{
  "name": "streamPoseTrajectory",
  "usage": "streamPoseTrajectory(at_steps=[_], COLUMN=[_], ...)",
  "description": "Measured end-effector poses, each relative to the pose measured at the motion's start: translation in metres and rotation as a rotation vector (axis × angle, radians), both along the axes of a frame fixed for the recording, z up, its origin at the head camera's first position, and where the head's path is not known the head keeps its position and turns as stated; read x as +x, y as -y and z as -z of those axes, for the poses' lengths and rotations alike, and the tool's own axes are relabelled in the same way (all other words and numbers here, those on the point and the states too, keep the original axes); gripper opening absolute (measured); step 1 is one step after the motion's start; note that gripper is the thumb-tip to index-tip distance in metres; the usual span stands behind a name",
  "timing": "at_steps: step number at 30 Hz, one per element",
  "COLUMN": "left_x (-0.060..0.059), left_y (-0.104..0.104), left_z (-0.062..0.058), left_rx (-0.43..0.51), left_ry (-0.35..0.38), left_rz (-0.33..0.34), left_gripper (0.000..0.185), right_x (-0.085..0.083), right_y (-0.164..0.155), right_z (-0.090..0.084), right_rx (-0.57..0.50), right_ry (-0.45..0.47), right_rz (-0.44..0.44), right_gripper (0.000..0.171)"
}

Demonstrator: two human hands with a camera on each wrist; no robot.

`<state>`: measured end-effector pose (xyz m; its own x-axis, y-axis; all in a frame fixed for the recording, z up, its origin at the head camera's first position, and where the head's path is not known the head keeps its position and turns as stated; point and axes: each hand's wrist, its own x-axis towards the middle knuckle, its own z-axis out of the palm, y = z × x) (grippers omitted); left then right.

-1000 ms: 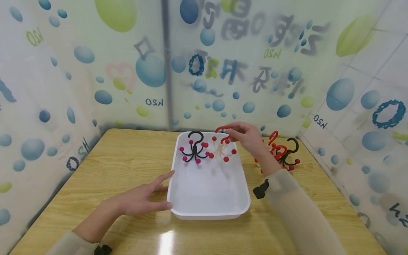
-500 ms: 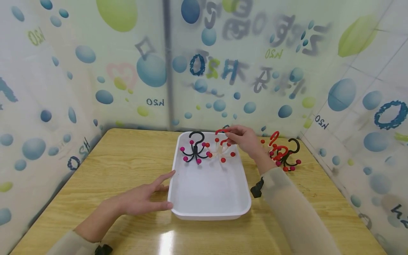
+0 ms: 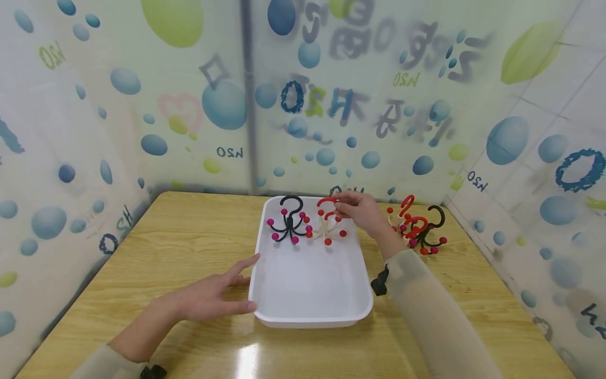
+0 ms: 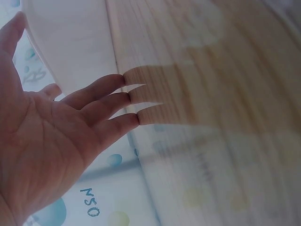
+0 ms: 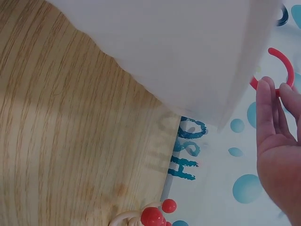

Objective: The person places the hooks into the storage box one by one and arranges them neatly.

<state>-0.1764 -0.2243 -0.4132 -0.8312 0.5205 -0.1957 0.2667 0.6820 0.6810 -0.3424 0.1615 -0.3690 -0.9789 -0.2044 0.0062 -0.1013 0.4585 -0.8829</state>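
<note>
My right hand (image 3: 363, 211) pinches the red hook of a cream multi-arm hanger (image 3: 324, 229) with red ball tips, over the far right part of a white tray (image 3: 310, 281). In the right wrist view the thumb and fingers meet on that red hook (image 5: 288, 66), while the tray wall hides the arms below. Left of it, a black multi-arm hanger (image 3: 290, 223) with magenta ball tips stands in the tray. My left hand (image 3: 208, 299) lies against the tray's left side, fingers spread and mostly straight; the left wrist view also shows the palm and extended fingers (image 4: 106, 89).
Right of the tray, more hangers stand close together on the wooden table (image 3: 189, 237): a black hanger (image 3: 428, 237) with magenta tips and cream ones with red hooks (image 3: 407, 204). Patterned curtain walls (image 3: 189, 131) enclose the table's back and sides.
The cream hanger has moved slightly left and lower with my right hand gripping its hook. My left hand stays at the tray's side, and the black hanger in the tray has not moved.
</note>
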Motion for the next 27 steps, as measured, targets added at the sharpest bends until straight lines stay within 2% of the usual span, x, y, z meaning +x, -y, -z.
streamPoseTrajectory(at_steps=[5, 14, 22, 27], left_x=[0.000, 0.000, 0.000, 0.000], left_y=[0.000, -0.001, 0.000, -0.001], left_z=[0.000, 0.001, 0.002, 0.002], left_rx=[-0.001, -0.014, -0.018, -0.019], left_ry=[0.008, 0.006, -0.008, 0.006], left_rz=[-0.002, -0.003, -0.002, -0.010], left_gripper=[0.099, 0.098, 0.099, 0.099], right_x=[0.000, 0.007, 0.024, 0.039], right_y=[0.000, -0.014, -0.042, -0.070], right_z=[0.000, -0.007, -0.028, -0.047], right_rx=[-0.001, -0.072, -0.029, 0.047], right_ry=[-0.008, -0.045, -0.080, -0.124], right_rz=[0.005, 0.007, 0.038, 0.051], right_gripper=[0.035, 0.040, 0.040, 0.040])
